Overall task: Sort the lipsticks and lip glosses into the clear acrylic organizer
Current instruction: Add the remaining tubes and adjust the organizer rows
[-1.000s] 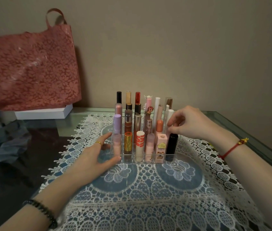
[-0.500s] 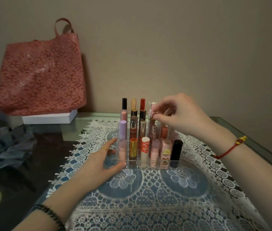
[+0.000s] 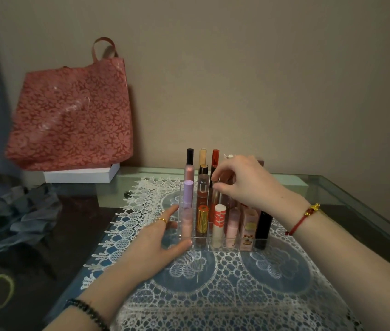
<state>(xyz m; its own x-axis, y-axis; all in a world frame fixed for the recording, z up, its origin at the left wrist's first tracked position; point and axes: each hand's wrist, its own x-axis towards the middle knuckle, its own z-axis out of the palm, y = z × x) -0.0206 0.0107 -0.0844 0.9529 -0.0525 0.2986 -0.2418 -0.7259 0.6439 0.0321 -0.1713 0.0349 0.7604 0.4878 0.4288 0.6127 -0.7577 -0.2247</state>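
- A glass-topped table (image 3: 332, 187) stands against a plain beige wall, spread with a white lace cloth (image 3: 213, 295). At the back left, a red flower-patterned tote bag (image 3: 70, 115) sits on a flat white box (image 3: 82, 175).
- The clear acrylic organizer (image 3: 201, 244) stands on the lace near the table's middle. Its compartments hold rows of upright lipsticks and glosses, among them a lilac tube (image 3: 188, 194) on the left and a black tube (image 3: 263, 229) at the right front corner.
- The left hand (image 3: 155, 244) lies relaxed with straight fingers against the organizer's left front corner, thumb along the front wall, steadying it.
- The right hand (image 3: 249, 185) hovers over the middle rows with curled fingers. Thumb and forefinger appear to pinch the top of a slim bronze-toned tube (image 3: 215, 199) standing in its slot.
- No loose tubes show on the cloth, so the sorting looks almost done. This step seems to be seating or straightening that one tube.
- The next move likely calls for a gentle vertical push or lift. The neighbours stand close and could be tipped by a sideways nudge.
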